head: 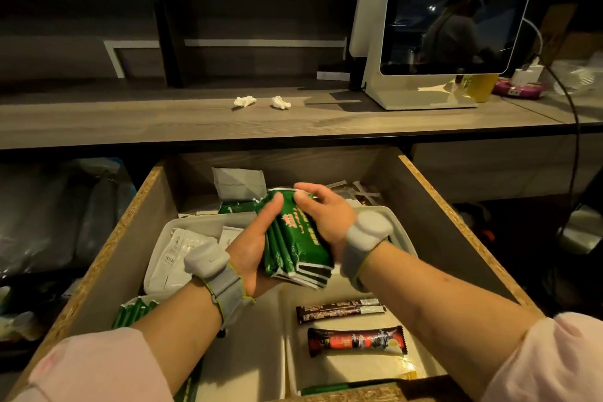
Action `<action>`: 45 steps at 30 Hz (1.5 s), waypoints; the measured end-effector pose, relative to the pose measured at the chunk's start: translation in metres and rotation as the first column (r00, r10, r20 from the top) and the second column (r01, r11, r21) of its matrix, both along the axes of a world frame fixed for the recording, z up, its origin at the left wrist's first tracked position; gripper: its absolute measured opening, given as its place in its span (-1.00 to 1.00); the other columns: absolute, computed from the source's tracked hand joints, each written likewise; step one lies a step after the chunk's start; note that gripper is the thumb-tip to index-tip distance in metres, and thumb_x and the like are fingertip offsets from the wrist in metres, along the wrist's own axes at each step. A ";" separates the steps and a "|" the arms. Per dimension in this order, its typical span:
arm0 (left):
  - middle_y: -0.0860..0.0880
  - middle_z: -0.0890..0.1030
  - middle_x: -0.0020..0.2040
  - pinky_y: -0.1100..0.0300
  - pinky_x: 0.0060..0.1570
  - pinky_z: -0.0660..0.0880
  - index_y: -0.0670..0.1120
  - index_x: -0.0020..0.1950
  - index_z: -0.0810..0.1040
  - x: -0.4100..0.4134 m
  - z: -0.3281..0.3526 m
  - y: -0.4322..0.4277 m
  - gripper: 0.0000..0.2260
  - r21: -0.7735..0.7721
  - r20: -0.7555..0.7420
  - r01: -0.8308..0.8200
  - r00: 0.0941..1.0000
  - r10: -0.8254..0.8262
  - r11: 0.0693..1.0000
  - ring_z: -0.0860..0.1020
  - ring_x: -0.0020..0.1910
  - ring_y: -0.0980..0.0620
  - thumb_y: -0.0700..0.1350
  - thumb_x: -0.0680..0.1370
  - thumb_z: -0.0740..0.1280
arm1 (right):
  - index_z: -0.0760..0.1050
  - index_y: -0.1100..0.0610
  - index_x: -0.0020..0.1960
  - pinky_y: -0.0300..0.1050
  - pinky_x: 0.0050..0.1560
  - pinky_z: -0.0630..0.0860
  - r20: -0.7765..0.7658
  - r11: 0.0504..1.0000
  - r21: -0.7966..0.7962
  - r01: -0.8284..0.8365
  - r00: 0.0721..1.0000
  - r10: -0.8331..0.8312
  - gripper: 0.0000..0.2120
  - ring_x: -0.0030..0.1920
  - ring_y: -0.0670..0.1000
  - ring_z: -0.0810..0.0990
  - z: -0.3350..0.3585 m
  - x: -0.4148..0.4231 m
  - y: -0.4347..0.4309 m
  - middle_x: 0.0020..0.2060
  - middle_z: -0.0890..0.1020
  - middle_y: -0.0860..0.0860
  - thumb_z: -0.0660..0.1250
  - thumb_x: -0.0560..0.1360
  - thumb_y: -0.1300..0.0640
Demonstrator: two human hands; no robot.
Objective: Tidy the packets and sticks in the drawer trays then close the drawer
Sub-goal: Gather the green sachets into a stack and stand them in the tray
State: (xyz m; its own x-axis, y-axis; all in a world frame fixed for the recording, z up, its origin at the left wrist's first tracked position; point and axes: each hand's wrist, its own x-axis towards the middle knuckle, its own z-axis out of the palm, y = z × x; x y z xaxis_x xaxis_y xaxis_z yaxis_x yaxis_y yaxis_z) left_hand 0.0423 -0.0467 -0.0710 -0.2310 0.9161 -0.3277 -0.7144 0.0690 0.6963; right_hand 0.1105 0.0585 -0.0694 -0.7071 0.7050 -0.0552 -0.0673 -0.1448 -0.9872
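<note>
Two hands clamp one stack of green packets (295, 238) over the open drawer (456, 222) — left hand (253, 248) cupped beneath, thumb up the stack's 9 o'clock edge; right hand (323, 209) curled over its 12 o'clock end; long axis runs 11 to 5 o'clock, printed face up; at 5 o'clock, dark sticks (339, 309) lie crosswise in a white tray (342, 369).

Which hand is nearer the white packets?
Left. The left hand holds the green packets right beside the white packets; the right hand grips them on the far side.
</note>
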 end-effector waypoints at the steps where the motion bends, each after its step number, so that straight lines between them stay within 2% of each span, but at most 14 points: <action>1: -0.24 0.65 0.02 -0.14 0.20 0.44 -0.15 0.07 0.65 0.003 -0.001 0.000 -0.58 0.002 0.010 0.005 1.000 -0.005 1.000 0.62 0.02 -0.20 0.13 0.40 0.31 | 0.52 0.07 -0.01 -0.28 -0.21 0.53 0.059 0.991 0.123 0.045 0.997 -0.053 -0.93 -0.25 -0.07 0.59 -0.006 -0.005 -0.005 -0.18 0.61 0.06 0.32 0.53 0.20; 6: -0.19 0.57 -0.10 -0.02 0.04 0.49 -0.21 0.06 0.54 -0.001 -0.001 0.000 -0.72 -0.072 -0.092 -0.056 0.995 0.049 0.996 0.56 -0.12 -0.12 -0.06 0.46 0.30 | 0.45 0.11 0.27 -0.03 0.17 0.48 0.450 0.888 0.456 -0.058 0.876 -0.173 -0.59 0.20 0.12 0.53 -0.022 -0.006 0.024 0.21 0.54 0.12 0.30 0.51 -0.08; 9: -0.17 0.54 -0.20 0.06 -0.09 0.52 -0.21 -0.02 0.51 -0.004 -0.006 0.002 -0.82 -0.143 -0.184 -0.082 0.981 0.055 0.986 0.54 -0.23 -0.10 -0.10 0.50 0.28 | 0.38 0.02 0.31 0.08 0.25 0.45 0.731 0.661 0.659 -0.358 0.514 -0.450 -0.55 0.27 0.19 0.44 -0.032 0.023 0.070 0.25 0.50 0.12 0.26 0.49 -0.14; 12: -0.17 0.55 -0.25 0.07 -0.13 0.56 -0.20 -0.03 0.51 -0.005 -0.013 0.002 -0.81 -0.179 -0.223 -0.075 0.974 0.034 0.981 0.56 -0.28 -0.10 -0.09 0.50 0.32 | 0.28 0.11 0.39 0.05 0.27 0.42 0.871 0.738 0.490 -0.464 0.298 -0.391 -0.46 0.32 0.21 0.42 -0.055 0.043 0.093 0.33 0.43 0.16 0.29 0.48 -0.08; 15: -0.18 0.57 -0.26 0.05 -0.11 0.56 -0.20 -0.08 0.53 -0.007 -0.015 0.002 -0.81 -0.189 -0.255 -0.059 0.967 0.009 0.980 0.56 -0.28 -0.11 -0.07 0.49 0.34 | 0.24 0.19 0.45 -0.08 0.24 0.34 0.904 0.850 0.378 -0.367 0.343 -0.255 -0.53 0.33 0.14 0.41 -0.069 0.042 0.094 0.38 0.39 0.18 0.18 0.60 0.06; 20: -0.18 0.55 -0.26 0.04 -0.11 0.56 -0.20 -0.02 0.51 -0.012 -0.015 0.002 -0.81 -0.180 -0.274 -0.082 0.961 0.030 0.980 0.57 -0.27 -0.11 -0.08 0.50 0.33 | 0.43 0.09 0.12 -0.17 -0.02 0.42 0.856 0.678 0.516 -0.523 0.309 -0.413 -0.76 -0.05 0.04 0.50 -0.040 0.033 0.091 -0.04 0.53 0.06 0.31 0.47 0.11; 21: -0.17 0.55 -0.25 0.04 -0.12 0.56 -0.19 0.00 0.50 -0.015 -0.015 0.002 -0.80 -0.179 -0.280 -0.098 0.959 0.045 0.979 0.57 -0.27 -0.11 -0.07 0.50 0.33 | 0.47 0.12 0.15 -0.12 0.01 0.51 0.825 0.657 0.565 -0.499 0.367 -0.430 -0.74 -0.02 0.11 0.57 -0.029 0.031 0.087 0.00 0.58 0.07 0.31 0.46 0.12; 23: -0.19 0.55 -0.22 0.05 -0.15 0.56 -0.20 0.06 0.50 -0.019 -0.014 0.003 -0.75 -0.170 -0.284 -0.128 0.956 0.076 0.977 0.60 -0.30 -0.10 -0.05 0.50 0.33 | 0.48 0.20 0.24 -0.08 -0.01 0.56 0.666 0.820 0.542 -0.187 0.690 -0.283 -0.71 -0.02 0.15 0.61 -0.008 0.025 0.070 0.03 0.61 0.13 0.24 0.53 0.23; 26: -0.27 0.56 -0.01 -0.04 -0.02 0.55 -0.22 0.24 0.50 -0.023 -0.011 0.003 -0.59 -0.139 -0.263 -0.141 0.959 0.101 0.980 0.62 -0.19 -0.15 -0.01 0.49 0.33 | 0.53 0.22 0.10 -0.17 -0.25 0.59 0.206 0.993 -0.105 -0.051 0.976 0.072 -0.83 -0.29 0.05 0.62 0.018 0.021 0.034 -0.19 0.64 0.12 0.25 0.55 0.26; 29: -0.21 0.68 -0.01 -0.04 0.02 0.54 -0.18 0.18 0.57 -0.019 -0.005 0.001 -0.65 -0.055 -0.198 -0.132 0.973 0.119 0.990 0.67 -0.12 -0.15 0.03 0.55 0.23 | 0.54 0.15 -0.08 -0.17 -0.29 0.58 0.205 0.925 -0.337 -0.178 0.945 0.256 -0.79 -0.31 0.00 0.63 0.023 0.017 0.006 -0.28 0.64 0.06 0.25 0.56 0.02; 32: -0.25 0.69 -0.03 -0.13 0.12 0.50 -0.21 0.11 0.62 -0.018 0.005 -0.003 -0.49 -0.040 -0.149 -0.067 0.987 0.060 0.997 0.68 -0.08 -0.18 0.19 0.45 0.28 | 0.50 0.12 0.06 -0.17 -0.30 0.54 0.466 0.967 0.043 -0.249 0.862 0.201 -0.71 -0.26 -0.01 0.56 0.022 0.012 -0.016 -0.19 0.58 0.05 0.24 0.55 -0.10; 37: -0.21 0.61 -0.19 -0.03 -0.01 0.54 -0.21 -0.07 0.63 -0.027 0.026 -0.024 -0.63 -0.077 -0.211 -0.031 0.977 0.014 0.997 0.61 -0.23 -0.15 0.10 0.44 0.32 | 0.36 -0.04 0.34 -0.19 -0.37 0.53 0.416 0.917 0.302 -0.259 0.902 0.117 -0.62 -0.29 -0.07 0.54 0.024 0.009 -0.023 -0.06 0.58 0.03 0.30 0.54 0.02; 42: -0.16 0.61 -0.31 0.09 -0.19 0.55 -0.19 -0.07 0.57 -0.037 0.019 -0.065 -0.79 -0.270 -0.314 0.010 0.944 -0.098 0.963 0.59 -0.37 -0.05 -0.08 0.52 0.24 | 0.41 0.06 0.23 -0.10 -0.32 0.61 0.378 0.850 -0.122 -0.513 0.768 0.517 -0.77 -0.34 0.07 0.65 0.024 0.007 -0.051 -0.28 0.59 0.08 0.22 0.58 0.14; 45: -0.12 0.58 -0.32 0.06 -0.12 0.53 -0.18 -0.17 0.52 -0.036 0.007 -0.090 -0.80 -0.493 -0.447 0.028 0.849 -0.281 0.869 0.55 -0.34 -0.04 -0.05 0.49 0.28 | 0.43 0.11 0.19 -0.06 -0.21 0.62 0.500 0.747 -0.169 -0.643 0.597 0.627 -0.76 -0.23 0.12 0.66 0.018 0.003 -0.071 -0.17 0.62 0.12 0.20 0.58 0.04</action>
State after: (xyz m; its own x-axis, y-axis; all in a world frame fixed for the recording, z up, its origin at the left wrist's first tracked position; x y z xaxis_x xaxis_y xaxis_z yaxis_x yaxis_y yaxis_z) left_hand 0.0061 -0.1367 -0.0638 -0.3435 0.7282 -0.5931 -0.2378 0.5435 0.8050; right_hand 0.1133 -0.0122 -0.0514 -0.8487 0.0953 -0.5202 0.5269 0.0674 -0.8473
